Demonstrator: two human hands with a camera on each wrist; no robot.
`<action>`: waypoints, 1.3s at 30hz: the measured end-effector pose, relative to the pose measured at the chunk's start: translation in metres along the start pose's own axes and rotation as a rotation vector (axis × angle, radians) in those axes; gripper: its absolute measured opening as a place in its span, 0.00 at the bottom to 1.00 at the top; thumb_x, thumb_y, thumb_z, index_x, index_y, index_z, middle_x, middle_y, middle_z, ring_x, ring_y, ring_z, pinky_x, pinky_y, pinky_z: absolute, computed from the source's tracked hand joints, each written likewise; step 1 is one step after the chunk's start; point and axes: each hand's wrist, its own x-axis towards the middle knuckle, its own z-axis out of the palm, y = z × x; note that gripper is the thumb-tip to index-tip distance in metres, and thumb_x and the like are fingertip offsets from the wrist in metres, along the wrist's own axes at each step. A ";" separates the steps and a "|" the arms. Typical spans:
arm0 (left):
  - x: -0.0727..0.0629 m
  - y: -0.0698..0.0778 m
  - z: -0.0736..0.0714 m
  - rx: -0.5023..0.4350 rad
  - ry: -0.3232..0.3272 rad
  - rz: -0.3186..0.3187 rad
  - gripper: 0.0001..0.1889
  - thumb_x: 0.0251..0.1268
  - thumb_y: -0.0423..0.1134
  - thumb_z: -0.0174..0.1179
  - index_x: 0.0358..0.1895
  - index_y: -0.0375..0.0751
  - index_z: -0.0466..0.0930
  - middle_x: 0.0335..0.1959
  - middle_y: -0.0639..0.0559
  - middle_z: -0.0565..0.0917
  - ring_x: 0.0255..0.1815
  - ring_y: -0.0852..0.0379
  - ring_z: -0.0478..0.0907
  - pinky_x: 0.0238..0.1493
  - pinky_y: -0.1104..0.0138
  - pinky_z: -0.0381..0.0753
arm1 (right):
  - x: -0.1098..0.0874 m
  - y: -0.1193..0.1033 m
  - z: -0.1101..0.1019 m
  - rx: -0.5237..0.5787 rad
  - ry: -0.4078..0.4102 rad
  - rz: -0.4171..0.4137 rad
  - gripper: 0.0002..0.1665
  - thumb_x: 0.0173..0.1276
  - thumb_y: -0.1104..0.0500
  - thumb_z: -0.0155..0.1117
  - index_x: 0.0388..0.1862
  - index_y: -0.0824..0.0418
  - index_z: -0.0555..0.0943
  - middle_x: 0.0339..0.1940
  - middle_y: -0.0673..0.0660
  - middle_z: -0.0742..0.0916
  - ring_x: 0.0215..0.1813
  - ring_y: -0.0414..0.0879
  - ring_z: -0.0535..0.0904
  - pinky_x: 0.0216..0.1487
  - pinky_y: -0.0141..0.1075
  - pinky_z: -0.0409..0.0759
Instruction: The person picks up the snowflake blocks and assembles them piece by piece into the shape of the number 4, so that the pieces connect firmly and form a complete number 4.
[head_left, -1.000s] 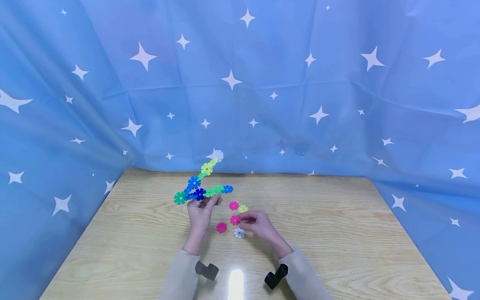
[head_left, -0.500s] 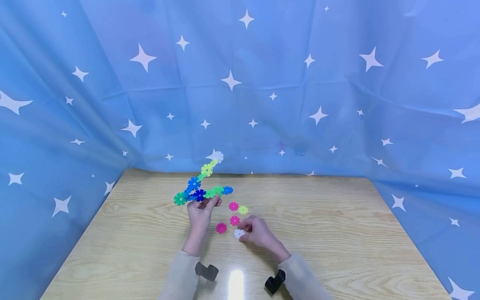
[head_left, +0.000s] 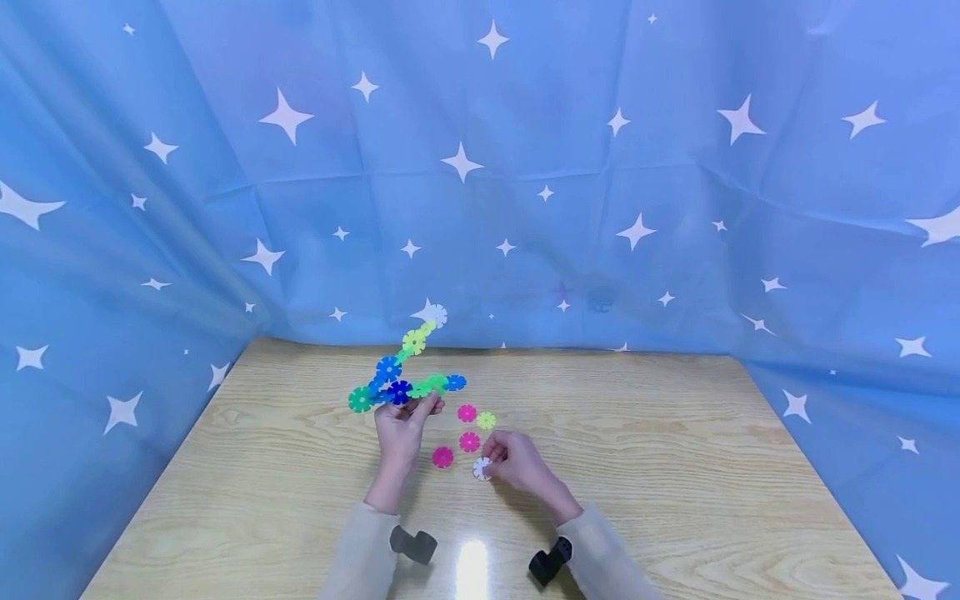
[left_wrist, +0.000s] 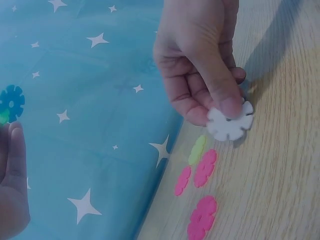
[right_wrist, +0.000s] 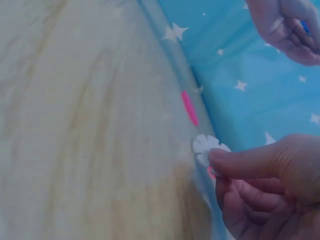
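Note:
My right hand [head_left: 521, 462] pinches a white notched disc [left_wrist: 231, 124] between thumb and fingers, just over the table. In the right wrist view the thumb lies across the edge of this disc. My left hand [head_left: 401, 429] holds up a branching chain of linked notched discs [head_left: 388, 368], gripping it at a green part [head_left: 435, 384]. The chain runs through blue, green and yellow pieces to a white disc [head_left: 436, 316] at its upper tip. A dark blue disc [head_left: 400, 392] sits close to the left fingers. Between the hands lie pink discs [head_left: 469, 442] and one yellow disc [head_left: 486, 420].
The wooden table [head_left: 675, 467] reaches back to a blue curtain [head_left: 570, 208] with white stars, which also hangs at both sides. Black devices [head_left: 551, 561] are strapped at the wrists. A bright reflection shows near the front.
My right hand has shifted from beside a pink disc to the white disc, taken hold of it and drawn it slightly right. My left hand and the chain have hardly moved.

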 end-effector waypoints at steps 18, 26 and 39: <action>-0.001 -0.005 -0.001 -0.005 -0.014 -0.016 0.09 0.57 0.23 0.61 0.35 0.14 0.77 0.23 0.54 0.85 0.25 0.63 0.83 0.37 0.68 0.85 | 0.009 -0.035 -0.034 0.433 0.282 0.058 0.06 0.62 0.71 0.61 0.37 0.76 0.80 0.27 0.63 0.84 0.29 0.42 0.81 0.34 0.34 0.86; -0.002 -0.003 0.001 -0.012 -0.012 -0.035 0.09 0.56 0.22 0.61 0.35 0.13 0.76 0.23 0.50 0.85 0.24 0.62 0.83 0.37 0.68 0.85 | 0.016 -0.056 -0.045 0.493 0.325 0.027 0.07 0.64 0.70 0.61 0.38 0.74 0.81 0.29 0.62 0.85 0.30 0.41 0.82 0.36 0.33 0.85; -0.003 -0.005 0.001 0.001 -0.044 -0.021 0.08 0.56 0.22 0.61 0.34 0.14 0.78 0.24 0.39 0.85 0.25 0.61 0.83 0.37 0.68 0.85 | 0.021 -0.068 -0.049 0.564 0.344 -0.028 0.08 0.65 0.70 0.59 0.40 0.75 0.79 0.30 0.65 0.85 0.30 0.41 0.82 0.36 0.33 0.85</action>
